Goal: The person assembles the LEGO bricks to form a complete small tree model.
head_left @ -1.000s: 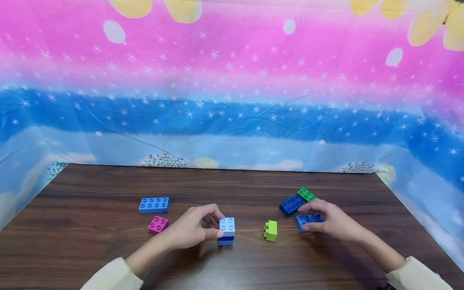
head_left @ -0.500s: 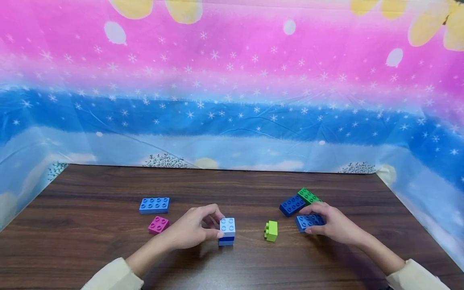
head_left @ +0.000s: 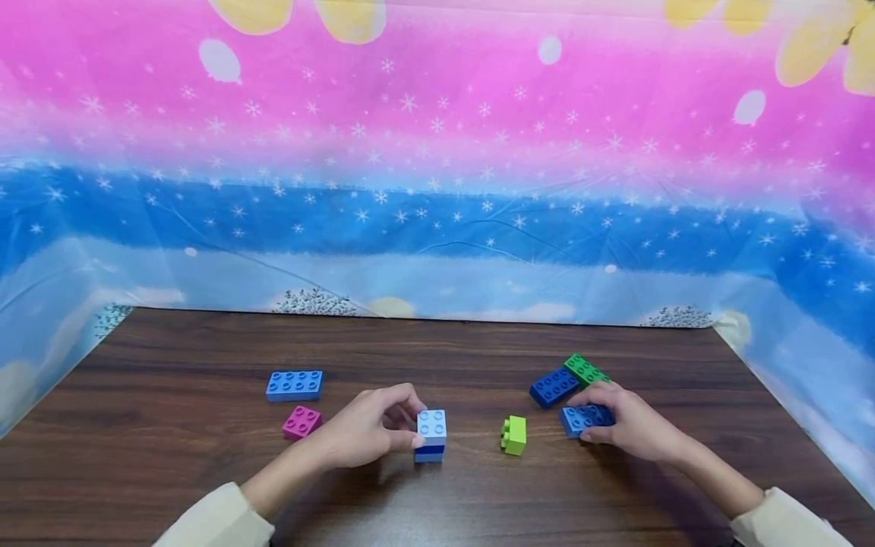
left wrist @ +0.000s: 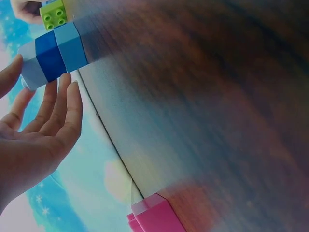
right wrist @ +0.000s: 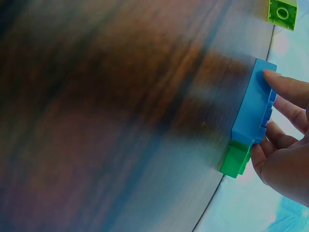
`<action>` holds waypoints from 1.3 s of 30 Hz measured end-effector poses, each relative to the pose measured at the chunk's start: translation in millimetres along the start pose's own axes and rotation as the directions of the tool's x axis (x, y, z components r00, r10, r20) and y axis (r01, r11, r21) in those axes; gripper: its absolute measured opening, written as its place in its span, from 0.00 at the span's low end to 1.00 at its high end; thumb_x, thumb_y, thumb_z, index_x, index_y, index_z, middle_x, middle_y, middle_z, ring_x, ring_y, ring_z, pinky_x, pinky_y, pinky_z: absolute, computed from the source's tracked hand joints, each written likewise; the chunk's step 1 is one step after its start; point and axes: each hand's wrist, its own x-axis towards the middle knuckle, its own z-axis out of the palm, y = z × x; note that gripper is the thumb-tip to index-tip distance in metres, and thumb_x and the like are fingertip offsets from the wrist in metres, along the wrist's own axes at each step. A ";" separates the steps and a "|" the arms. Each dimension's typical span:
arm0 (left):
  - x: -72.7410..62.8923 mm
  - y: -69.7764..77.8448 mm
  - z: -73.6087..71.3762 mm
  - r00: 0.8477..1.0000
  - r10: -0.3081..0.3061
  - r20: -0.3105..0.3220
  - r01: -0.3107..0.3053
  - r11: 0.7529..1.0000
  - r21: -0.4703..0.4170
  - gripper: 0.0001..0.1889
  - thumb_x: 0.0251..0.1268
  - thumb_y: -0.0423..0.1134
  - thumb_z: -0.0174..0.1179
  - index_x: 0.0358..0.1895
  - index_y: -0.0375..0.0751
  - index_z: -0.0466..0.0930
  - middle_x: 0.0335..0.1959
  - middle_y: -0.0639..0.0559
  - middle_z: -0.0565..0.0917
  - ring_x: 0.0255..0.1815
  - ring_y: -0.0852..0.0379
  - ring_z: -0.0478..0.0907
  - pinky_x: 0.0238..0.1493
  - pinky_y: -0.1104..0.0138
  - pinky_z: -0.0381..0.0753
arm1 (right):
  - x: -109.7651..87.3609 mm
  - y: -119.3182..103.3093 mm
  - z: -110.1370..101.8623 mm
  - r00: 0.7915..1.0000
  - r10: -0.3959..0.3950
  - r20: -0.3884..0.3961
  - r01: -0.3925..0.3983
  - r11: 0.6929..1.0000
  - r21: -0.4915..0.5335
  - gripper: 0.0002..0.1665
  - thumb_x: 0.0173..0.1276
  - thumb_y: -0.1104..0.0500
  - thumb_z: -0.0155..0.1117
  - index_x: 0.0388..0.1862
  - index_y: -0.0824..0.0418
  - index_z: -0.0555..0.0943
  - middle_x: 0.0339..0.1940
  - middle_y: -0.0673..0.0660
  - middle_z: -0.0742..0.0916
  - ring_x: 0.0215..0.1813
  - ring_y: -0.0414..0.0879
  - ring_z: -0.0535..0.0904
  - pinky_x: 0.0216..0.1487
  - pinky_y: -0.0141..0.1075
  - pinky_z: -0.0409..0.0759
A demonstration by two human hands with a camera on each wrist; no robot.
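In the head view my left hand (head_left: pixel 369 429) pinches a small upright stack of toy building bricks (head_left: pixel 431 428) between thumb and fingers. The stack is light blue on top (left wrist: pixel 33 70), dark blue in the middle (left wrist: pixel 50 55) and mid blue at the bottom (left wrist: pixel 72 47). My right hand (head_left: pixel 632 425) grips a blue eight-stud brick (head_left: pixel 581 420) lying studs up, thumb on its near side and fingers across the far side. Part of that brick's right end is hidden by the hand. A lime green brick (head_left: pixel 514 435) lies on its side between the hands, studs facing left.
Behind the right hand a dark blue brick (head_left: pixel 554 387) touches a green brick (head_left: pixel 585 369). Left of the left hand are a blue eight-stud brick (head_left: pixel 294 385) and a magenta brick (head_left: pixel 301 422). A patterned cloth (head_left: pixel 437 213) stands around the wooden table (head_left: pixel 205 342).
My right thumb and fingers have shifted slightly to the right along the blue brick. The left hand keeps its hold on the stack, and the bricks stay in place.
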 end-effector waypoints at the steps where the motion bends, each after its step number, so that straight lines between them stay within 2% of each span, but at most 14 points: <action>1: 0.1 0.1 -0.1 1.000 -0.001 0.001 0.001 1.000 0.000 0.10 0.55 0.36 0.63 0.38 0.42 0.73 0.33 0.53 0.80 0.37 0.55 0.77 0.35 0.64 0.76 | 0.2 0.2 0.0 1.000 0.000 0.003 0.000 1.000 -0.006 0.19 0.55 0.59 0.69 0.47 0.55 0.79 0.46 0.52 0.80 0.52 0.54 0.72 0.47 0.48 0.72; 28: 0.8 0.3 -1.3 1.000 -0.018 0.007 0.017 1.000 0.007 0.10 0.56 0.37 0.63 0.39 0.43 0.73 0.35 0.53 0.80 0.39 0.55 0.76 0.38 0.62 0.76 | 0.3 -1.9 -1.8 1.000 -0.001 -0.008 0.001 0.999 -0.051 0.19 0.53 0.60 0.70 0.45 0.53 0.80 0.44 0.50 0.80 0.51 0.53 0.72 0.46 0.47 0.72; 33: 0.7 0.0 -1.4 1.000 -0.019 0.012 0.019 1.000 -0.005 0.10 0.56 0.37 0.63 0.39 0.43 0.73 0.35 0.53 0.80 0.40 0.55 0.76 0.37 0.62 0.76 | -0.1 -2.3 -2.7 1.000 0.006 -0.009 -0.006 0.999 -0.048 0.18 0.54 0.57 0.70 0.45 0.53 0.80 0.44 0.49 0.80 0.51 0.52 0.72 0.46 0.47 0.72; 39: 0.8 0.2 -1.1 1.000 -0.020 0.007 0.020 1.000 0.004 0.10 0.56 0.36 0.63 0.39 0.43 0.73 0.35 0.53 0.80 0.39 0.55 0.76 0.38 0.62 0.76 | 1.3 -5.7 -6.7 1.000 0.010 -0.021 -0.010 1.000 0.000 0.19 0.54 0.56 0.70 0.46 0.54 0.79 0.47 0.54 0.80 0.49 0.52 0.74 0.41 0.39 0.75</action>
